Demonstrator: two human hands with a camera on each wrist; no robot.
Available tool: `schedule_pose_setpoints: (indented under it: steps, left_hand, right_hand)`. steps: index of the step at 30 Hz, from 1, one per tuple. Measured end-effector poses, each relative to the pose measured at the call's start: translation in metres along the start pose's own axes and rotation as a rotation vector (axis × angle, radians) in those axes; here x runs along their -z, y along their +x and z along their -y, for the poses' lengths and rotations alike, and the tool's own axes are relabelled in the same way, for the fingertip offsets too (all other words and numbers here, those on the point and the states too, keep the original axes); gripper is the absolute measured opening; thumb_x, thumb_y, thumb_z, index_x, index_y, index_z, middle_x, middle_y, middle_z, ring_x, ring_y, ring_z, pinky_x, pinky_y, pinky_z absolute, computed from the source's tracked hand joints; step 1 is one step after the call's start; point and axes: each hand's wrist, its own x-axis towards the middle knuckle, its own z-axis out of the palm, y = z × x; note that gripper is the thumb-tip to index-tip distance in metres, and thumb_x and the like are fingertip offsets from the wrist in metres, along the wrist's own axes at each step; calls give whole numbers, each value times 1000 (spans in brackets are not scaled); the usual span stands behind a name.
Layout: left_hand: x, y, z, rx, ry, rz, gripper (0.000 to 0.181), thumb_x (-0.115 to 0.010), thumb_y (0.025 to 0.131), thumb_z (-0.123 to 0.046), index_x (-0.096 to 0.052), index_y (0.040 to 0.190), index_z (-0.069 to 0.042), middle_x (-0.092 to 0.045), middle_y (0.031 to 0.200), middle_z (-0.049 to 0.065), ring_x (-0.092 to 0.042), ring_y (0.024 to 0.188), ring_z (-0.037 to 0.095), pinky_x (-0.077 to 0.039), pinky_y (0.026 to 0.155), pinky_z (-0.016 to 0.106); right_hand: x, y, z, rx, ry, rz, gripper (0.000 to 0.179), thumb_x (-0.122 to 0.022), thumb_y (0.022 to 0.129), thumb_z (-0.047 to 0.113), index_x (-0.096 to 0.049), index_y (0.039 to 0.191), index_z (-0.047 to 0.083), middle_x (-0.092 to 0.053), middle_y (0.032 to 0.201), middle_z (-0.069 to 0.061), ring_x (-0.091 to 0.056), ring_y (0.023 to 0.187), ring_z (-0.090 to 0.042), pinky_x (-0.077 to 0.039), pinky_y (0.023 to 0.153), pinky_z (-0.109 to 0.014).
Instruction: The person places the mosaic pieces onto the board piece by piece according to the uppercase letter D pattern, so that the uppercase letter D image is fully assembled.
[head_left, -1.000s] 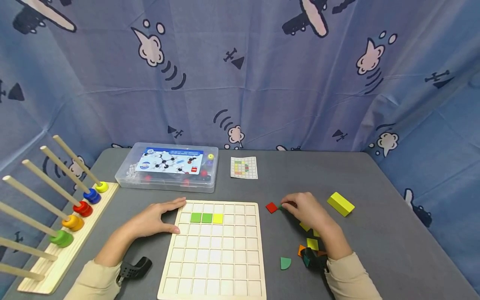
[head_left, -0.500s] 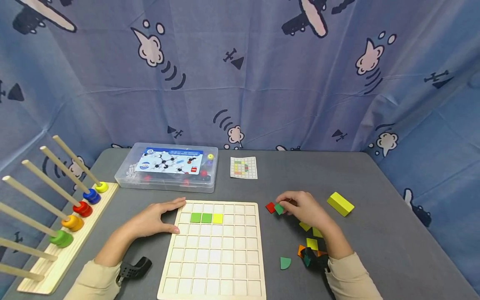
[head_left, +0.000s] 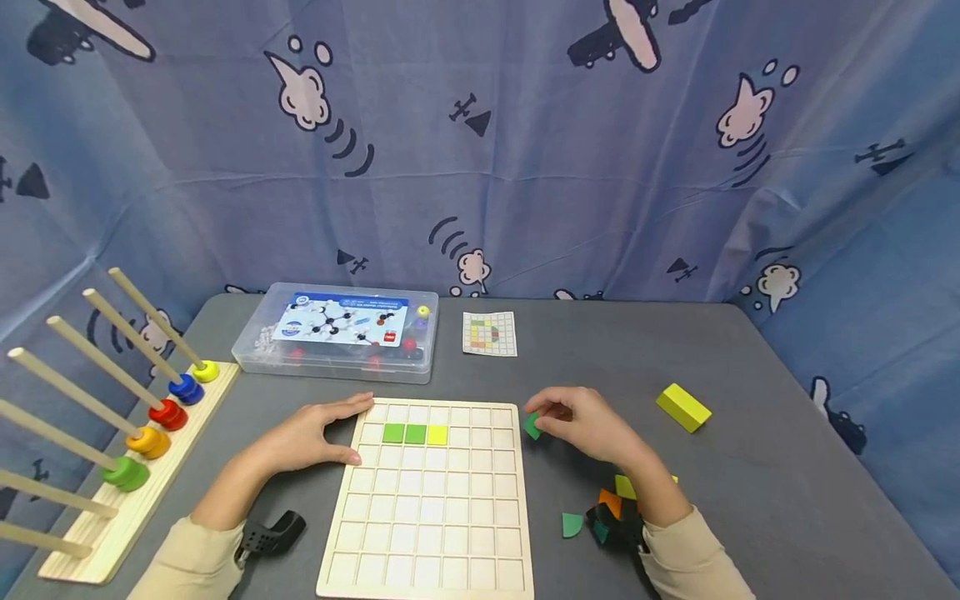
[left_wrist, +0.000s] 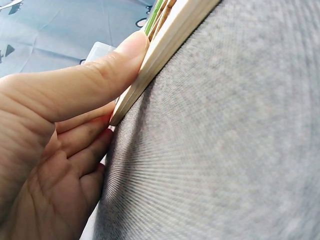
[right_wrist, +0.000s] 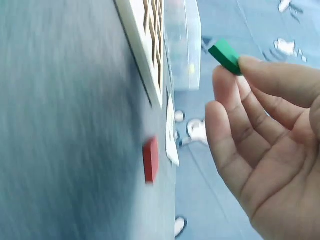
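Note:
My left hand (head_left: 307,437) rests at the upper left of the wooden grid board (head_left: 423,533), thumb and index finger touching its edge. In the left wrist view, the thumb (left_wrist: 95,82) lies straight against the board's side (left_wrist: 165,52). Two green squares (head_left: 393,433) and a yellow square (head_left: 437,435) sit in a row on the board. Just off the board's right edge, my right hand (head_left: 588,425) pinches a small green tile (right_wrist: 226,56) between thumb and index finger, raised above the table. A red tile (right_wrist: 150,160) lies on the table below it, hidden by the hand in the head view.
A green quarter-round piece (head_left: 572,525), orange tiles (head_left: 611,502) and yellow tiles (head_left: 625,487) lie near the right wrist. A yellow block (head_left: 683,407) is farther right. Behind the board are a patterned card (head_left: 490,334) and a clear plastic box (head_left: 333,333); a peg rack (head_left: 142,475) stands left.
My right hand has lifted the green tile from beside the red tile and carried it left toward the board. The left hand has stayed at the board's edge.

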Motion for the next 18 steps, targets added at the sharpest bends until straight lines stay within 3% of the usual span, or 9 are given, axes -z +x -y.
schedule_pose_setpoints:
  steps: [7,18]
  left_hand:
    - [1,2,1,3,-1,0,86,-74,74,-47,-40,146,-15,-33,153,7,-32,138,36,-32,106,57]
    - [0,1,2,-5,21,-6,86,-73,75,-50,-40,146,-15,-35,152,8,-34,137,38,-33,104,57]
  right_hand:
    - [-21,11,22,70,55,81,11,-66,88,11,-67,98,6,-66,86,3,-59,78,-6,-50,71,-23]
    - [-51,36,42,158,-13,209,6,-67,86,6,-70,91,9,-66,80,5,-52,67,-2,-47,63,-19]
